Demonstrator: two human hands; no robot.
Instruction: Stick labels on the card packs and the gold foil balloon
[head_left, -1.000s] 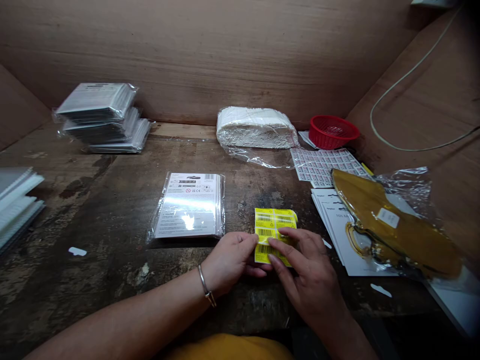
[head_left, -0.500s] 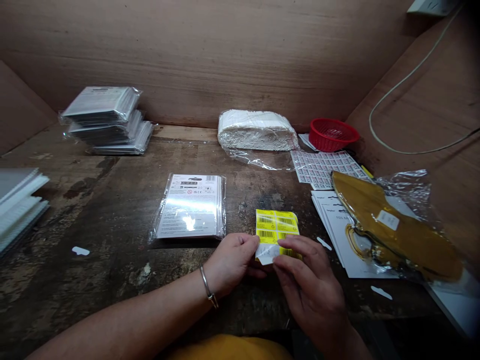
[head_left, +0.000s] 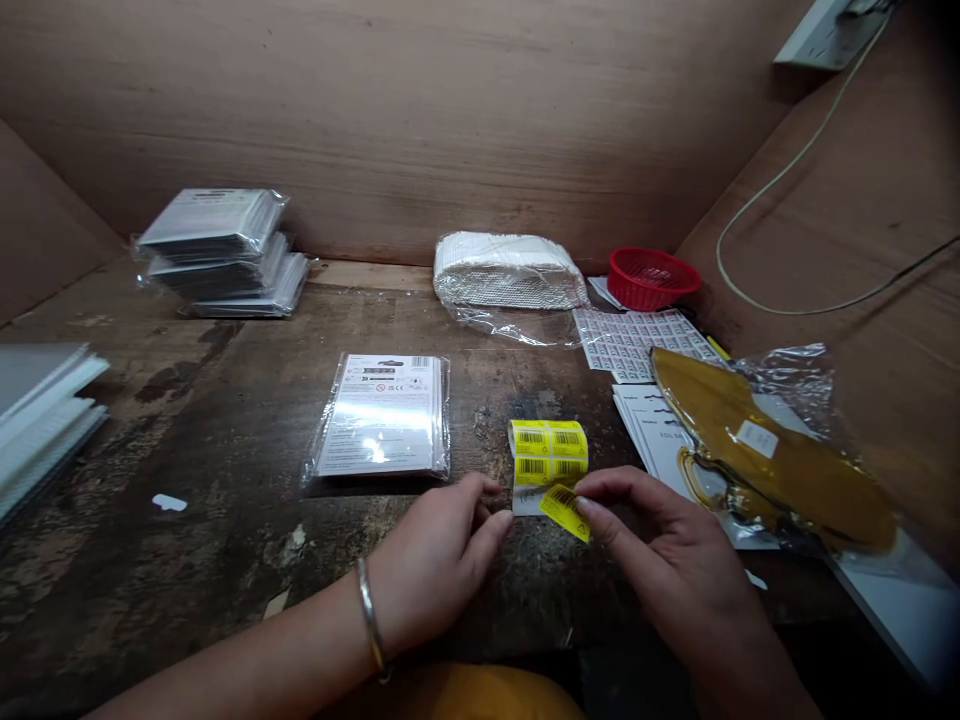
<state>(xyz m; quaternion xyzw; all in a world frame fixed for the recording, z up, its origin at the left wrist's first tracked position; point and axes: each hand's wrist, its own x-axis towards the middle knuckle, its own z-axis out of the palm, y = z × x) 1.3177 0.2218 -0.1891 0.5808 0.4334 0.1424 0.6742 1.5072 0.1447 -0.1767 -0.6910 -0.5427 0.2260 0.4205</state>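
Note:
Between finger and thumb, my right hand [head_left: 660,550] pinches a yellow barcode label [head_left: 564,512] by its right end. The label hangs tilted just over the bare white backing at the near end of a roll of yellow barcode labels [head_left: 549,440], which lies on the table. My left hand [head_left: 442,560], a bracelet on its wrist, hovers left of the roll with thumb and index finger apart and nothing between them. Beyond it lies a stack of printed cards in clear wrap [head_left: 382,415], its barcode at the top right.
Wrapped packs [head_left: 217,250] are piled at the back left. White mesh sleeves [head_left: 510,270] in plastic, a red basket [head_left: 652,280] and a sticker sheet [head_left: 645,340] stand toward the back right. Gold foil [head_left: 712,410] lies on white cards at the right; more sheets [head_left: 45,420] are at left.
My right hand has peeled one yellow label off the roll and moved slightly right with it. My left hand has let go of the roll and drawn back to the left.

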